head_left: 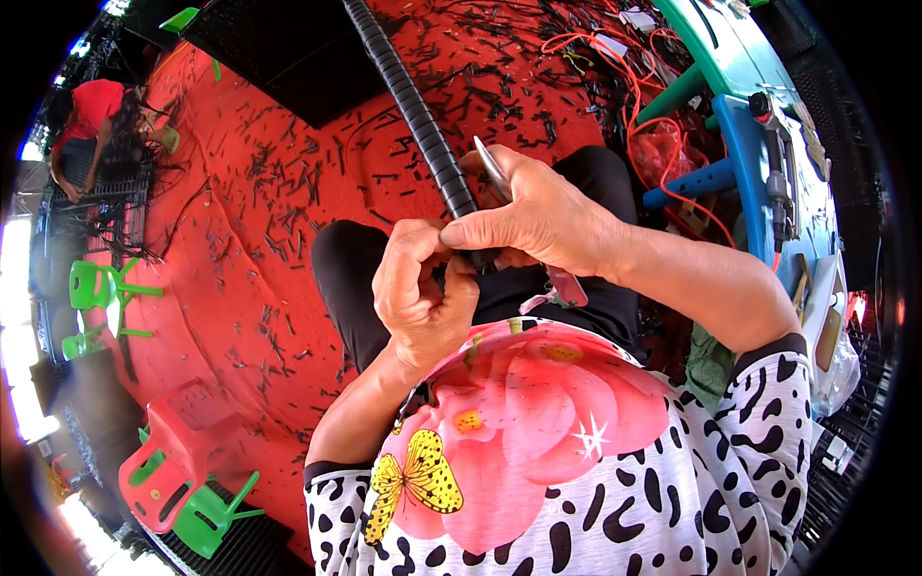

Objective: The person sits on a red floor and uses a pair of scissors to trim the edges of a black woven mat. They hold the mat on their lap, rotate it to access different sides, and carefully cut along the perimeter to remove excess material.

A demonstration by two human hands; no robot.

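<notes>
A long pole (413,106) wrapped in black strips slants down from the top edge, its near end in front of my lap. My left hand (418,288) is closed at that end, thumb and fingers pinched together. What they pinch is hidden. My right hand (557,216) wraps over the pole's end, its thumb pressed on the black wrapping. Also in its grasp is a pointed metal tool (493,168), blade up between thumb and fingers. A reddish piece (567,287) below the palm lines up with the blade; I cannot tell if it is the handle.
Black scraps litter the red floor covering (250,259). A blue stool (740,163) at right bears a black hand tool (776,178); an orange hose (631,115) loops beside it. Green chairs (93,285) and a pink chair (163,470) stand left. Another person (91,120) works far left.
</notes>
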